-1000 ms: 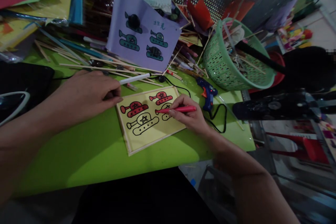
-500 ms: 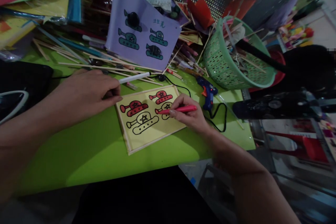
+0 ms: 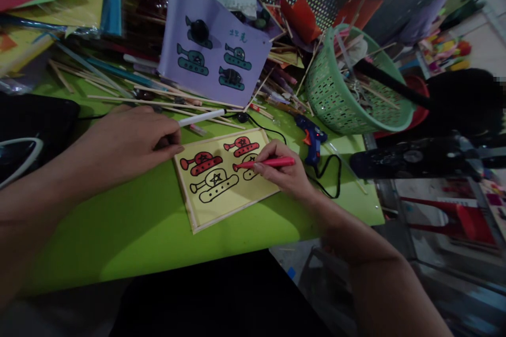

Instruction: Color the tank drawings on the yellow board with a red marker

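Note:
My right hand (image 3: 282,168) pinches a red marker (image 3: 272,162), its tip on the barrel of the lower-right tank drawing. The drawing is on a yellow board (image 3: 221,208) with a light wooden stick border. Two of its black-outlined tanks are coloured red; the lower-left one is plain yellow. Beside the board's upper left corner, my left hand (image 3: 138,134) rests with bent fingers, its thumb tip at the border; what the fingers hold, if anything, is hidden. A white marker with a black end (image 3: 203,117) juts out past its knuckles; whether it is held, I cannot tell.
Behind the board stands a purple sheet (image 3: 213,76) with green tanks. Thin wooden sticks (image 3: 158,89) lie scattered nearby. To the right are a blue glue gun (image 3: 313,139) with a black cord and a green basket (image 3: 328,89). A dark iron-like object (image 3: 31,126) is at left.
The red marker and my right hand have shifted very slightly at the lower-right tank's barrel. My left hand and the board have stayed in place.

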Demonstrator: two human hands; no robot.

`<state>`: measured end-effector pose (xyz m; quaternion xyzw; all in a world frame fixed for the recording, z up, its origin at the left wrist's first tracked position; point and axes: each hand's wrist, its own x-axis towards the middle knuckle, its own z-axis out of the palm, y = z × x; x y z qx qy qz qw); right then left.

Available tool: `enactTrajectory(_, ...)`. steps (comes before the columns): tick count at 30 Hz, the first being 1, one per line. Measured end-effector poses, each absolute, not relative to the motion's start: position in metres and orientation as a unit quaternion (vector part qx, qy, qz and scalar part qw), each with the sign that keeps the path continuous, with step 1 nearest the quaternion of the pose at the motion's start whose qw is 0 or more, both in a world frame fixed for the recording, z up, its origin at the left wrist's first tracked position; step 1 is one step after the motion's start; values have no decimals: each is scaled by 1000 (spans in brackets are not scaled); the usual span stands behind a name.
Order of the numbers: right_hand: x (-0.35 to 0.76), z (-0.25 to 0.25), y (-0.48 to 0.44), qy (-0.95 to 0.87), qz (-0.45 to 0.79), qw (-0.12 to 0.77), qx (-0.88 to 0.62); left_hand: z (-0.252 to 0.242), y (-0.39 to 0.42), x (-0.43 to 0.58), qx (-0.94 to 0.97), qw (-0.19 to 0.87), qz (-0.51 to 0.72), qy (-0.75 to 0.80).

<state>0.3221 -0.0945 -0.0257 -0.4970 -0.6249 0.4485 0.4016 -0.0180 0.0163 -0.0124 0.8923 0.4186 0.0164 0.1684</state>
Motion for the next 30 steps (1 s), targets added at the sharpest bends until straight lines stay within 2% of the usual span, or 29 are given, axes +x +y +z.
enactTrajectory(30, 324, -25, -96, -616, 458, 404, -497, -13, 17, -18, 891, 174, 11, 419)
